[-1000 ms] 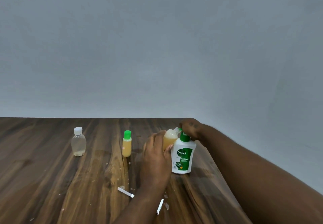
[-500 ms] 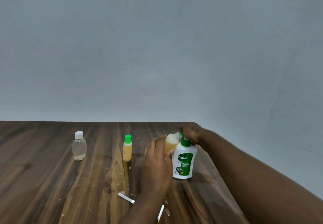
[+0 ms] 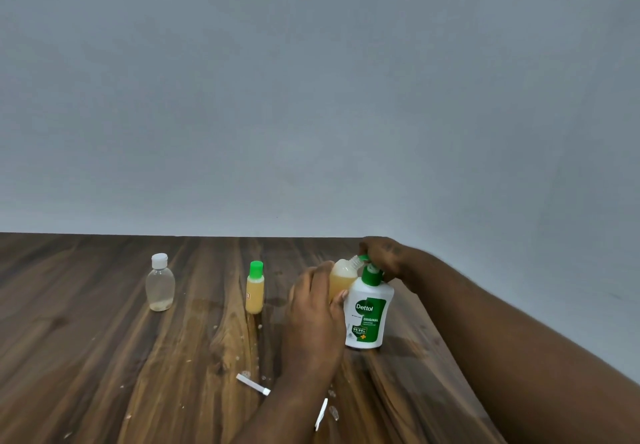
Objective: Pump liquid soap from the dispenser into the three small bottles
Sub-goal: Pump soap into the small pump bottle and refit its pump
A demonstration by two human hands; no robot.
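A white soap dispenser (image 3: 370, 315) with a green label and green pump stands on the wooden table (image 3: 104, 357). My right hand (image 3: 386, 256) lies over its pump head, fingers curled on it. My left hand (image 3: 317, 308) grips a small uncapped bottle (image 3: 341, 275) of amber soap, tilted with its neck at the pump's nozzle. A thin yellow bottle with a green cap (image 3: 255, 287) stands to the left. Farther left stands a clear bottle with a white cap (image 3: 160, 282), a little liquid at its bottom.
Two small white plastic strips lie on the table near me, one strip (image 3: 252, 384) by my left forearm and another strip (image 3: 321, 413) under it. Small drops and crumbs dot the wood. A plain grey wall rises behind the table's far edge.
Both hands stay on the bottle and the pump. The whole scene sits slightly lower in the view than a second ago, as my head tilted up.
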